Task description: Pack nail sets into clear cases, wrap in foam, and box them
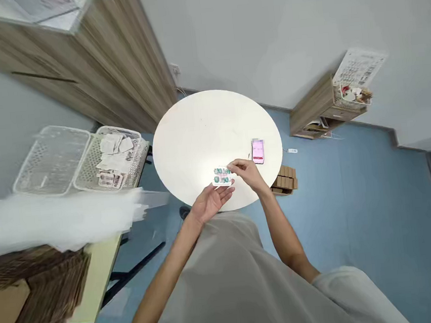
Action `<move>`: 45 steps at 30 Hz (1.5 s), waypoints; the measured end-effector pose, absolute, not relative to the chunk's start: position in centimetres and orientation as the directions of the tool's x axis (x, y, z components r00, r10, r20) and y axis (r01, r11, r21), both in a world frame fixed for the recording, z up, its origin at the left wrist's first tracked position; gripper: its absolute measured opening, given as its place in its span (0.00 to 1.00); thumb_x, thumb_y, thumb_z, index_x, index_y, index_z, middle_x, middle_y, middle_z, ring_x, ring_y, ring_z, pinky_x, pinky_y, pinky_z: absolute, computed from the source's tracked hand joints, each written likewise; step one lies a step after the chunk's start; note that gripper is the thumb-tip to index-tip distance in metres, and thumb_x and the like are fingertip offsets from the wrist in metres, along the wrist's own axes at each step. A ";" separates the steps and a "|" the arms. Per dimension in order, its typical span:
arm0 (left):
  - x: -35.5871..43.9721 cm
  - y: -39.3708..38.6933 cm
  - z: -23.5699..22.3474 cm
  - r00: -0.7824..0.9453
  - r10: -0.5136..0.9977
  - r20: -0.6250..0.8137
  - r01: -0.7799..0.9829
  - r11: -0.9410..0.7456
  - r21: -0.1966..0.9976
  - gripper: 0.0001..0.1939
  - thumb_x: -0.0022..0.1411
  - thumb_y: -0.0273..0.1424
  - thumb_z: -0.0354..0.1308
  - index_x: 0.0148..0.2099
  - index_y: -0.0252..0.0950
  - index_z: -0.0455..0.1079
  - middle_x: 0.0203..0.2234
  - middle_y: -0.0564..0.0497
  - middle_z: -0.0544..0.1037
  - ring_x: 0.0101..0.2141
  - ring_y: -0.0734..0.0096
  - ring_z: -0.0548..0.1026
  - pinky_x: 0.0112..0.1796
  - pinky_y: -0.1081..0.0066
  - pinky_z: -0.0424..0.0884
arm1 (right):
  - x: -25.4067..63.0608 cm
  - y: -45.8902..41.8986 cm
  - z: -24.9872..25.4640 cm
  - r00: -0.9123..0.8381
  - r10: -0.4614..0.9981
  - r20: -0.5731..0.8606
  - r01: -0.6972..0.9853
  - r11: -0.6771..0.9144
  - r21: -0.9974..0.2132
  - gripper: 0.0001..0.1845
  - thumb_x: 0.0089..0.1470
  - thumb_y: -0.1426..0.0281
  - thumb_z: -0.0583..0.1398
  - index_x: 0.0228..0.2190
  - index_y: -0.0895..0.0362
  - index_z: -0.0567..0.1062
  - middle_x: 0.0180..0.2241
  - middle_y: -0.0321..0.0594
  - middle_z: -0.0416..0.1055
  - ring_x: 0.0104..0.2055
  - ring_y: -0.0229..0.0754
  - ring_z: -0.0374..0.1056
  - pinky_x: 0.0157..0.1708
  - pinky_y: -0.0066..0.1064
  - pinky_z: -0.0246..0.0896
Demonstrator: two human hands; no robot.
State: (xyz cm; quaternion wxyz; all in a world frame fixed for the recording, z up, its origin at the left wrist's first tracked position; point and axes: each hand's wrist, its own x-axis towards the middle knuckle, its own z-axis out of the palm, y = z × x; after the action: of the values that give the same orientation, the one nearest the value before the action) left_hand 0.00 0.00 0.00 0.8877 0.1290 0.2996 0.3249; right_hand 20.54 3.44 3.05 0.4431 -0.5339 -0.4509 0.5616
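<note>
A small flat white pack (pixel 222 176) with two rows of green and pale pieces is held over the near part of the round white table (pixel 197 127). Palm up, my left hand (pixel 209 202) supports its lower edge, with the fingers reaching under it. My right hand (pixel 247 172) comes from the right, its thumb and forefinger pinched at the pack's upper right corner. What kind of pieces the pack holds is too small to make out. Beyond my right hand lies a phone (pixel 258 152) with a lit pink screen.
To the left, white baskets (pixel 81 169) hold papers and small packs on a side table (pixel 94 285), beside white sheeting (pixel 61 219) and stacked cardboard (pixel 41 295). A carton of small brown boxes (pixel 286 179) is on the floor at right. A wooden cabinet (pixel 113 54) stands behind-left, a low shelf (pixel 314 103) at right.
</note>
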 end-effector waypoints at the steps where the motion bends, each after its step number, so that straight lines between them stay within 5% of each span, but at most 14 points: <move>1: -0.2 0.1 -0.1 0.591 0.663 -0.460 -0.506 0.748 0.429 0.29 0.60 0.48 0.73 0.56 0.33 0.80 0.57 0.36 0.83 0.51 0.54 0.84 0.56 0.61 0.77 | 20.3 3.5 2.9 0.009 0.980 -0.197 0.001 -0.197 -0.980 0.19 0.54 0.50 0.71 0.31 0.54 0.84 0.35 0.40 0.82 0.39 0.45 0.74 0.45 0.36 0.68; 7: -1.6 1.3 -0.2 0.310 0.826 -0.471 -0.392 0.562 0.728 0.32 0.57 0.46 0.75 0.58 0.35 0.78 0.57 0.37 0.83 0.49 0.55 0.85 0.55 0.57 0.78 | 18.0 3.2 3.7 0.223 0.959 -0.178 0.094 -0.203 -0.975 0.20 0.53 0.49 0.71 0.32 0.53 0.84 0.37 0.41 0.83 0.40 0.45 0.73 0.44 0.36 0.68; 10: -2.6 1.8 0.1 0.160 0.919 -0.360 -0.235 0.390 0.890 0.37 0.52 0.44 0.79 0.60 0.36 0.76 0.55 0.36 0.84 0.47 0.54 0.85 0.54 0.54 0.79 | 16.2 3.0 4.8 0.221 0.958 -0.186 0.131 -0.218 -0.967 0.20 0.52 0.49 0.72 0.31 0.53 0.84 0.34 0.40 0.82 0.36 0.43 0.71 0.40 0.35 0.66; 15: -4.5 2.5 0.7 0.060 0.981 -0.186 -0.042 0.189 0.981 0.37 0.53 0.42 0.77 0.62 0.37 0.74 0.56 0.37 0.83 0.48 0.56 0.84 0.52 0.54 0.81 | 12.9 3.5 5.5 0.246 0.951 -0.186 0.215 -0.240 -0.947 0.18 0.54 0.52 0.70 0.29 0.54 0.83 0.33 0.39 0.81 0.34 0.42 0.69 0.40 0.36 0.66; 20: -7.0 3.9 1.0 0.019 0.982 -0.185 -0.091 0.186 0.978 0.34 0.54 0.43 0.77 0.60 0.36 0.76 0.53 0.38 0.84 0.48 0.56 0.85 0.54 0.55 0.80 | 11.0 4.4 5.9 0.338 0.927 -0.161 0.234 -0.249 -0.940 0.15 0.53 0.55 0.68 0.29 0.54 0.82 0.32 0.39 0.81 0.35 0.43 0.69 0.42 0.37 0.66; 27: -11.6 6.1 1.9 0.080 0.939 -0.334 -0.285 0.342 0.895 0.29 0.53 0.44 0.79 0.52 0.34 0.80 0.38 0.45 0.86 0.35 0.63 0.84 0.45 0.61 0.80 | 8.0 5.3 7.5 0.316 0.935 -0.160 0.127 -0.209 -0.970 0.17 0.52 0.53 0.70 0.27 0.54 0.80 0.31 0.38 0.77 0.36 0.42 0.68 0.40 0.35 0.64; 32: -14.6 7.1 2.7 0.388 0.847 -0.364 -0.480 0.523 0.704 0.30 0.53 0.40 0.80 0.56 0.38 0.80 0.46 0.45 0.86 0.46 0.60 0.84 0.53 0.61 0.78 | 5.2 5.5 9.0 0.275 0.939 -0.208 -0.012 -0.213 -0.977 0.17 0.50 0.53 0.72 0.27 0.54 0.80 0.27 0.35 0.71 0.31 0.38 0.62 0.32 0.32 0.58; 38: -17.8 6.8 4.1 0.720 0.657 -0.224 -0.505 0.717 0.480 0.32 0.60 0.49 0.74 0.60 0.36 0.79 0.59 0.38 0.82 0.60 0.45 0.80 0.62 0.55 0.73 | 1.0 5.9 9.0 0.190 0.963 -0.190 -0.126 -0.168 -0.978 0.21 0.51 0.50 0.73 0.29 0.54 0.80 0.27 0.34 0.70 0.27 0.35 0.57 0.28 0.31 0.54; 41: -19.4 6.7 4.5 0.707 0.668 -0.233 -0.505 0.707 0.495 0.33 0.60 0.50 0.73 0.60 0.35 0.79 0.57 0.37 0.83 0.57 0.45 0.82 0.59 0.55 0.76 | -1.1 6.1 8.7 0.200 0.958 -0.208 -0.107 -0.190 -0.976 0.22 0.51 0.48 0.73 0.30 0.54 0.81 0.27 0.34 0.71 0.26 0.35 0.57 0.28 0.31 0.54; 45: -21.4 7.3 4.7 0.567 0.769 -0.295 -0.475 0.597 0.646 0.34 0.59 0.48 0.74 0.60 0.33 0.78 0.57 0.35 0.83 0.52 0.49 0.85 0.54 0.59 0.78 | -3.6 6.4 9.0 0.343 0.931 -0.126 0.057 -0.154 -0.986 0.22 0.49 0.47 0.73 0.30 0.54 0.83 0.32 0.38 0.78 0.35 0.42 0.69 0.37 0.34 0.65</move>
State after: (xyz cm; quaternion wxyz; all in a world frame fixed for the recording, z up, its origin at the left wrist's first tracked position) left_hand -21.40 7.26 4.72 0.8467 0.2575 0.2859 0.3675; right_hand -3.60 6.44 9.03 0.5205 -0.6328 -0.3902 0.4201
